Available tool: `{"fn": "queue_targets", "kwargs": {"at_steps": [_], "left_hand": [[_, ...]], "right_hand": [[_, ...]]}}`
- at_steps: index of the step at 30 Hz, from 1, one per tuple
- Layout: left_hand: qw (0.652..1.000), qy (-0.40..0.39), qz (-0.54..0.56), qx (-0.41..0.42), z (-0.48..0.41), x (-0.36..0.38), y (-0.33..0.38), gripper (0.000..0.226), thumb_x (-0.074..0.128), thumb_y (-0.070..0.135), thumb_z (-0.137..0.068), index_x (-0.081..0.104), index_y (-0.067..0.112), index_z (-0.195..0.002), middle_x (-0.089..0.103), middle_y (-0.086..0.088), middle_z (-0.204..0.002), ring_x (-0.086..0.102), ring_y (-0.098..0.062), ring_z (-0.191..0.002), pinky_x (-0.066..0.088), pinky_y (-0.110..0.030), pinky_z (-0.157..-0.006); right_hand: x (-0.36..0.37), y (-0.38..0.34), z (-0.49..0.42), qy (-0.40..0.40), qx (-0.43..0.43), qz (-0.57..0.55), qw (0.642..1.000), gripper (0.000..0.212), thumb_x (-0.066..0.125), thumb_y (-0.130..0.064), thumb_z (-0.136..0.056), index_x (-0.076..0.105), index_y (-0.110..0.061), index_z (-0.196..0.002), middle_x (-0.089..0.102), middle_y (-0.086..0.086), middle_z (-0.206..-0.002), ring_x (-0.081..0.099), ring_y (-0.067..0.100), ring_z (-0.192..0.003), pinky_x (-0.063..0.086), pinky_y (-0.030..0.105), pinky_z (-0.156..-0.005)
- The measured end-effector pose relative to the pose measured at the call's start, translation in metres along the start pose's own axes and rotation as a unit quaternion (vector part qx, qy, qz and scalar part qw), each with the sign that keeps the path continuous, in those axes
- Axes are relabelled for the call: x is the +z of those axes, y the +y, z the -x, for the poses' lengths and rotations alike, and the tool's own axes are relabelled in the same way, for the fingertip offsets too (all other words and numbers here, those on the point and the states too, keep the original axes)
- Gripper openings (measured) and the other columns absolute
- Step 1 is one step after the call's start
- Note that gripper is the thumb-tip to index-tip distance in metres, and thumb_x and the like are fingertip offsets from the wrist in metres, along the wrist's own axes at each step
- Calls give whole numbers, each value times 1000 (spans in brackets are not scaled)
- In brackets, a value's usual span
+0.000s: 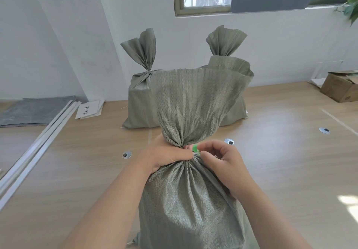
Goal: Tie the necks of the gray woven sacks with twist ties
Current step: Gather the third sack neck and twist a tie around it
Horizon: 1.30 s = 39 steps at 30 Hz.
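Note:
A gray woven sack (186, 200) stands upright right in front of me, its top fanned out above a gathered neck. My left hand (164, 155) squeezes that neck from the left. My right hand (222, 161) pinches a green twist tie (195, 148) against the neck's right side. Behind it stand two more gray sacks: one at the back left (139, 101) with a tied neck, one at the back right (230, 62) with its neck gathered and its body mostly hidden.
The sacks stand on a wood-look floor (280, 161) with round metal grommets (126, 155). White strips (38, 144) and gray sheets lie at the left, papers (90, 109) near the wall, a cardboard box (341, 85) at the right.

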<state>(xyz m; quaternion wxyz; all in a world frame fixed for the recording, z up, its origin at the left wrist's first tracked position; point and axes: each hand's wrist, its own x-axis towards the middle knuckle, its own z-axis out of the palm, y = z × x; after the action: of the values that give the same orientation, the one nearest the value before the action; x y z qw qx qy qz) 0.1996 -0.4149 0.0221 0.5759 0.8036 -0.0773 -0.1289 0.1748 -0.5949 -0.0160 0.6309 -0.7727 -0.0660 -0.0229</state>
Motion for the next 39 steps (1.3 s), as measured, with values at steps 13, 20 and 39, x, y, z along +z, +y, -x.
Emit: {"fn": "queue_targets", "kwargs": {"at_steps": [13, 20, 39], "left_hand": [[997, 24, -72, 2, 8, 0, 12, 15, 78, 11, -71, 74, 6, -85, 74, -13, -92, 68, -11, -81, 54, -44, -90], [991, 41, -123, -43, 7, -6, 14, 25, 77, 31, -62, 73, 15, -80, 75, -3, -89, 69, -16, -90, 55, -42, -88], [986, 21, -164, -20, 19, -4, 18, 17, 73, 14, -75, 72, 9, -91, 73, -8, -98, 60, 0, -74, 53, -22, -72]], "right_hand": [[3, -8, 2, 43, -143, 248, 957, 16, 70, -2, -80, 71, -17, -76, 64, -8, -76, 58, 7, -72, 45, 24, -67], [-19, -7, 5, 38, -111, 284, 952, 20, 67, 1, -81, 70, -17, -74, 67, -2, -73, 59, 13, -72, 43, 24, -67], [4, -22, -14, -101, -254, 445, 853, 27, 37, -40, -76, 32, -20, -59, 35, 0, -49, 46, 38, -49, 40, 36, -45]]}}
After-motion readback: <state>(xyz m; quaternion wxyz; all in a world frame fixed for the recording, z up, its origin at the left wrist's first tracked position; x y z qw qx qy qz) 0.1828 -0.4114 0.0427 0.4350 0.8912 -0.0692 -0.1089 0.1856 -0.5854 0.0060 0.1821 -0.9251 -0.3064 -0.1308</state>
